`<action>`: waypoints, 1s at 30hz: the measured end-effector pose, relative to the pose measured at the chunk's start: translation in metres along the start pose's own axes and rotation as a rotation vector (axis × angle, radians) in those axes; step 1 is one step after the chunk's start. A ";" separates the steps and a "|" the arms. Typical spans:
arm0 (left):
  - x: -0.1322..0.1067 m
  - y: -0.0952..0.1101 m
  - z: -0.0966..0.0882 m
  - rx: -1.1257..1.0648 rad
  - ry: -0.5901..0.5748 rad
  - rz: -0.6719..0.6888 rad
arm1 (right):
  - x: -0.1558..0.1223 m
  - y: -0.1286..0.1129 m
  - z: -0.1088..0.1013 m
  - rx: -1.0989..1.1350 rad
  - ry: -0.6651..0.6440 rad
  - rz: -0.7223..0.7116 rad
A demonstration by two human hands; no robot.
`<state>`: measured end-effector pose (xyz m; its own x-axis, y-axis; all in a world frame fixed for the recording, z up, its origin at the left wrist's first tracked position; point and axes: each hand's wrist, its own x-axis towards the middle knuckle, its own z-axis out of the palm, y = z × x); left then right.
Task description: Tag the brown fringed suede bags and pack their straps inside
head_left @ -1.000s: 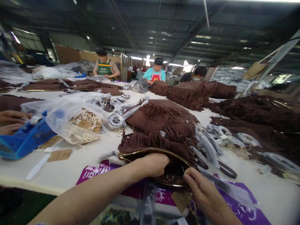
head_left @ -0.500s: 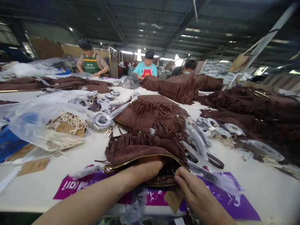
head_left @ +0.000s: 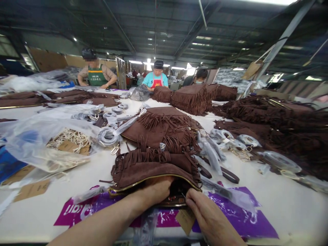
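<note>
A dark brown suede handbag [head_left: 153, 171] with fringe lies in front of me, its gold zip open toward me. My left hand [head_left: 161, 188] reaches inside through the opening, and the bag hides its fingers. At the right end of the opening, my right hand [head_left: 197, 203] pinches the near zip edge of the bag between thumb and fingers. A brown card tag [head_left: 186, 220] hangs just left of that hand. Shiny purple plastic packaging [head_left: 241, 208] spreads under the bag on both sides.
Another fringed bag [head_left: 161, 126] lies just behind, with wrapped straps [head_left: 107, 136] to its left. A clear plastic bag [head_left: 33, 136] holds corded card tags. Piled brown bags [head_left: 289, 119] crowd the right. Co-workers, one in a green apron [head_left: 97, 77], are across the table.
The view has turned slightly to the right. Both hands keep nearly the same place at the handbag, the left inside and the right on its zip edge.
</note>
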<state>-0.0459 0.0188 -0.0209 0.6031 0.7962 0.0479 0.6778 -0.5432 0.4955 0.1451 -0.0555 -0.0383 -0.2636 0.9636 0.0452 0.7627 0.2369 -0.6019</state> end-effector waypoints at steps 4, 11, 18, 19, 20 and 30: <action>0.004 0.005 -0.002 -0.021 -0.053 -0.020 | 0.004 -0.002 -0.002 0.009 0.033 -0.007; 0.005 0.009 0.000 -0.027 -0.113 -0.119 | 0.013 -0.001 -0.004 0.046 0.041 0.006; 0.005 0.010 0.005 0.023 -0.013 0.006 | 0.014 -0.025 -0.016 0.332 -0.030 0.138; 0.005 0.010 0.006 0.020 -0.013 0.004 | 0.015 -0.029 -0.016 0.393 -0.041 0.175; 0.006 0.009 0.005 0.014 -0.023 -0.005 | 0.016 -0.032 -0.015 0.453 -0.055 0.215; 0.003 0.012 0.001 -0.005 -0.041 -0.058 | 0.021 -0.001 0.010 0.575 0.080 0.154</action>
<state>-0.0356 0.0145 -0.0152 0.5799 0.8145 -0.0161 0.7098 -0.4954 0.5007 0.1328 -0.0368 -0.0451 -0.1131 0.9931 -0.0306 0.3411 0.0098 -0.9400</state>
